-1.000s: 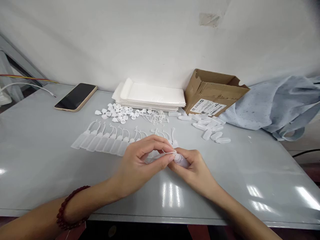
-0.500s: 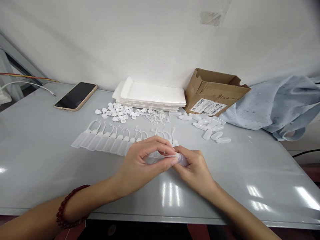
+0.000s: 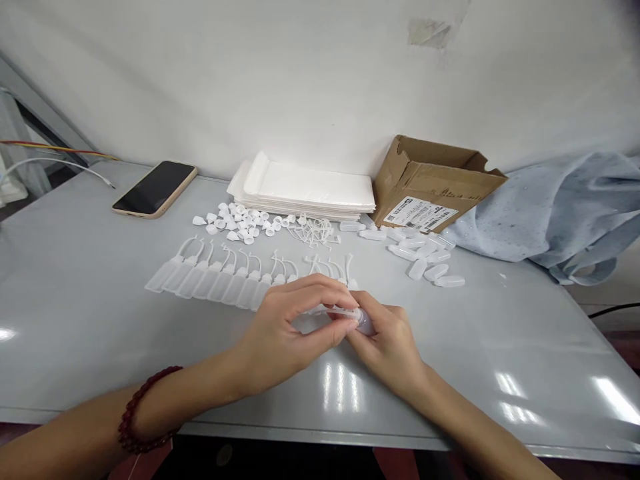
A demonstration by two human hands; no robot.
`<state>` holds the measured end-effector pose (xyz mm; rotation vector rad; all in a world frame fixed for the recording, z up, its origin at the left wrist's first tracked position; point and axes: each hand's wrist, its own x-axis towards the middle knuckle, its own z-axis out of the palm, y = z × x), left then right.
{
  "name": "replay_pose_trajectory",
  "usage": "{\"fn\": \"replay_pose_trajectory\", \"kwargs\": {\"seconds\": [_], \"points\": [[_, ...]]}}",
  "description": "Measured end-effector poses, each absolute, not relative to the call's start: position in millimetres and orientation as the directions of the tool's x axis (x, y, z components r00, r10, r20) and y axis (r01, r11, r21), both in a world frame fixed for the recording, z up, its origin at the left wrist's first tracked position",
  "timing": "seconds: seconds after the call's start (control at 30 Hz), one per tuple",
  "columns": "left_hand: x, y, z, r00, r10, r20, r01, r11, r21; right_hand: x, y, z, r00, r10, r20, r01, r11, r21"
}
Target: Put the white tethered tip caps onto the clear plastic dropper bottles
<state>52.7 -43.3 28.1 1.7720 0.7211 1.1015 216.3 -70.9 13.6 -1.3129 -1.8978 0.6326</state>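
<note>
My right hand (image 3: pixel 387 337) is closed around a small translucent plastic bottle (image 3: pixel 367 324), its neck turned left. Thumb and fingertips of my left hand (image 3: pixel 295 327) pinch a thin white plastic strap (image 3: pixel 343 311) at that neck; the exact fit is hidden by the fingers. Behind the hands lies a row of similar bottles (image 3: pixel 216 281), each with a curved white strap at its neck. White caps (image 3: pixel 245 223) lie in a heap beyond the row, beside a tangle of loose straps (image 3: pixel 317 232). Several bottles without straps (image 3: pixel 420 253) lie to the right.
A phone (image 3: pixel 155 190) lies at the back left, near a white cable (image 3: pixel 75 165). White padded envelopes (image 3: pixel 310 189) are stacked against the wall. Next to them stands an open cardboard box (image 3: pixel 440 183), with light blue fabric (image 3: pixel 545 213) on its right.
Both hands keep their hold on the bottle and strap, with the left fingers shifted slightly at the neck. The whole view has moved a little.
</note>
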Motion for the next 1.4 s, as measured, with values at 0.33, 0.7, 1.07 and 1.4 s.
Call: {"fn": "replay_pose_trajectory", "kwargs": {"seconds": [0.33,0.7,1.07,1.4], "points": [[52,-39,33,0.489,0.852,0.186,0.023,-0.226,0.974,214,-75,14,-0.170,0.967,0.188,0.473,0.248,-0.846],[48,-31,30,0.517,0.856,-0.003,0.061,-0.034,0.998,215,-79,24,-0.196,0.981,-0.002,0.148,0.027,-0.989],[46,-31,30,0.547,0.836,0.038,0.109,-0.117,0.987,216,-77,20,-0.248,0.966,-0.072,-0.130,-0.107,-0.986],[42,-27,38,0.479,0.867,0.136,0.077,-0.195,0.978,218,-80,19,-0.259,0.966,-0.024,-0.042,-0.036,-0.998]]}}
